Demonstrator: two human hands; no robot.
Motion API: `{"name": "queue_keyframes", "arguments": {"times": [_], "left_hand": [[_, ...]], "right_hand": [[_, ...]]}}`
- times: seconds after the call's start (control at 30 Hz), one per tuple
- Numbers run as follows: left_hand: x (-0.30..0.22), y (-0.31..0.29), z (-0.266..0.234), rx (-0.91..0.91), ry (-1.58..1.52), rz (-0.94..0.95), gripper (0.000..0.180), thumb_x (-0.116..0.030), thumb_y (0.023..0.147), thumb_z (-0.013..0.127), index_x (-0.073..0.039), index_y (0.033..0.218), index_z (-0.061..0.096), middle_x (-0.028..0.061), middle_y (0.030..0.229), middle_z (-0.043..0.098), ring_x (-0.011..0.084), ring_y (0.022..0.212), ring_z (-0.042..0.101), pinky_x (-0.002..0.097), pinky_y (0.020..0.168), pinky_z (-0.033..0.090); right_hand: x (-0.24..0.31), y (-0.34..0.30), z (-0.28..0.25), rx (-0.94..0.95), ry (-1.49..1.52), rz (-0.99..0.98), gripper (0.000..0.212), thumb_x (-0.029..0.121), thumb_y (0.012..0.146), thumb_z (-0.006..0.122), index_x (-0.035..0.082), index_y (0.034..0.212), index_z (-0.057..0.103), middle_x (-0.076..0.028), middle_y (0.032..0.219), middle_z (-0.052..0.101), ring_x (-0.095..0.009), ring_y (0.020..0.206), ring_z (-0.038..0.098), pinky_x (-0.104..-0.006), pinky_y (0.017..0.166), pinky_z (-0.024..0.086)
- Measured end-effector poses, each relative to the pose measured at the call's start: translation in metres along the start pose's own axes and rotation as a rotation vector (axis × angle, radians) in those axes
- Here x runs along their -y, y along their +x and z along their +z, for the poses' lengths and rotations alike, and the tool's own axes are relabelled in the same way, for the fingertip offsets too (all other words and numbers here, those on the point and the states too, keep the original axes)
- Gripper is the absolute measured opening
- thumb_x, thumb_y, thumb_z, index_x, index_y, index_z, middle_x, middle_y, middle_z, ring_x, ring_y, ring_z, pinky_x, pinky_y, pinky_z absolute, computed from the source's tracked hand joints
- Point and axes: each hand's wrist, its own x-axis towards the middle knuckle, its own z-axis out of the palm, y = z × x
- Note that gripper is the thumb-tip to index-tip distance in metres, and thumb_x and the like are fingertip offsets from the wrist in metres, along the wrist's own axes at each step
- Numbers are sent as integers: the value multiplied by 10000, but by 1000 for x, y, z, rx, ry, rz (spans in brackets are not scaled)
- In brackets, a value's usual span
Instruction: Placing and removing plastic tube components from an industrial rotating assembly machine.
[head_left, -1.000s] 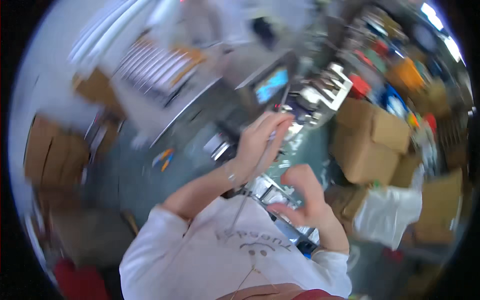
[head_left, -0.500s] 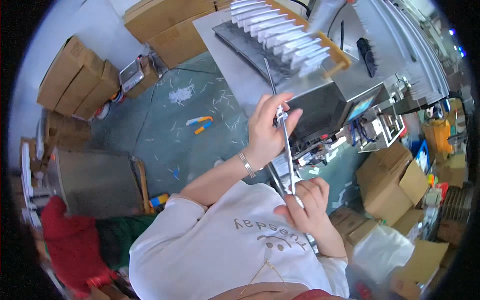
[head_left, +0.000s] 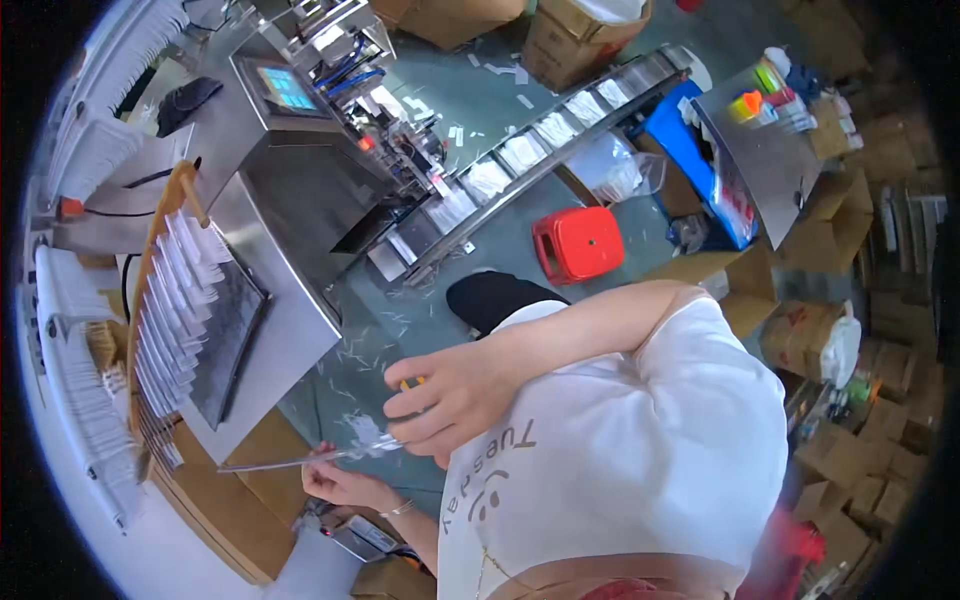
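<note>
This is a small factory or packing workshop. A steel machine [head_left: 300, 190] with a lit touch screen [head_left: 288, 88] feeds a sloping conveyor [head_left: 540, 150] carrying white packets. Cardboard boxes [head_left: 860, 450] pile up around the floor, a red plastic stool [head_left: 578, 243] stands by the line, and what look like paper scraps [head_left: 350, 350] litter the green floor.

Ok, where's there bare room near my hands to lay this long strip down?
Likely best is the bare steel top between the dark panel and the machine's edge, or the wooden board under the long strip held by the left hand and right hand. Crowded: the rack of white pieces and the conveyor.
</note>
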Motion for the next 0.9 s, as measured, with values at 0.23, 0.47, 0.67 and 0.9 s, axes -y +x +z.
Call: {"name": "queue_keyframes", "arguments": {"times": [0.23, 0.47, 0.67, 0.9], "left_hand": [[-26, 68, 38, 45, -194, 49, 146, -94, 929, 509, 10, 830, 535, 85, 835, 550, 149, 755, 518, 281, 712, 453], [-26, 101, 31, 191, -107, 187, 154, -104, 908, 563, 33, 842, 584, 74, 815, 585, 119, 702, 518, 248, 665, 438], [10, 135, -26, 103, 8, 244, 112, -36, 867, 614, 14, 773, 581, 86, 861, 593, 105, 653, 511, 222, 560, 427], [22, 191, -11, 114, 160, 238, 55, -43, 816, 655, 10, 810, 646, 113, 945, 650, 195, 865, 607, 278, 745, 493]], "right_hand": [[0, 9, 28, 47, -76, 14, 267, 286, 845, 636, 29, 903, 590, -108, 1008, 571, -277, 898, 540, -471, 785, 428], [-48, 37, 67, 73, -41, -132, 272, 299, 850, 640, 35, 909, 615, -130, 1063, 596, -293, 898, 559, -474, 804, 446], [-66, 73, 96, 80, -33, -195, 284, 305, 834, 664, 34, 907, 623, -141, 1087, 606, -295, 887, 555, -460, 765, 449], [-46, 80, 123, 200, -219, -99, 251, 340, 849, 624, 94, 903, 628, -113, 1064, 628, -256, 887, 575, -403, 706, 464]]}}
